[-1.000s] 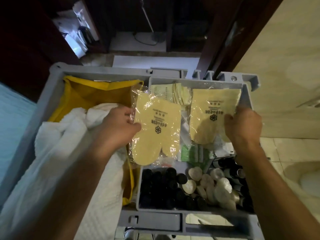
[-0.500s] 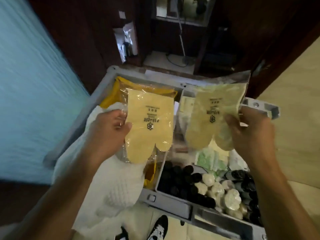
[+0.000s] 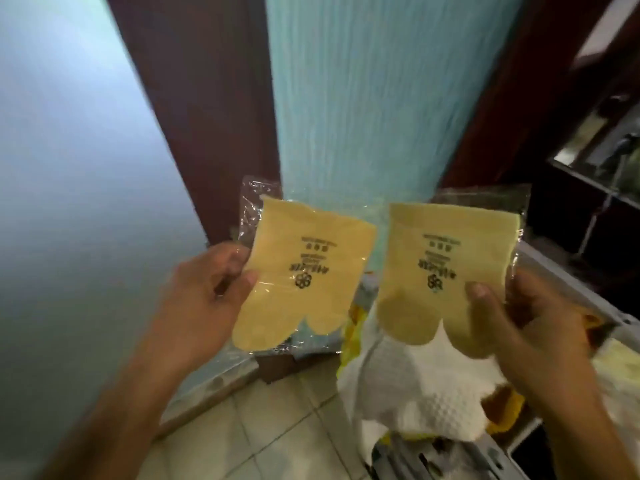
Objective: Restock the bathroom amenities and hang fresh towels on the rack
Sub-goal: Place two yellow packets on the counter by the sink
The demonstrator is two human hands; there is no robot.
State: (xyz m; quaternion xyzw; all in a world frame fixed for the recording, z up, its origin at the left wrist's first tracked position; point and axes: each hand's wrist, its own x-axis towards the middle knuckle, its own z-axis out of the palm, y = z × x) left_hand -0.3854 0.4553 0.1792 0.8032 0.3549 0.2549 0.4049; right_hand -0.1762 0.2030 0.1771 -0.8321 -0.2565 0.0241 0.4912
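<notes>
My left hand pinches the left edge of a clear-wrapped pack of yellow slippers with a dark flower logo. My right hand pinches a second yellow slipper pack by its right edge. Both packs are held up side by side in front of me, above the floor and the cart's left end. White towels lie heaped in the grey housekeeping cart below the right pack.
A dark wooden door frame and a pale blue ribbed panel stand straight ahead. A frosted wall fills the left. Beige floor tiles lie below. The cart's yellow liner bag shows beside the towels.
Both hands have lifted the slipper packs away from the cart's tray, and my view has swung left toward the door frame; the cart now sits at the lower right.
</notes>
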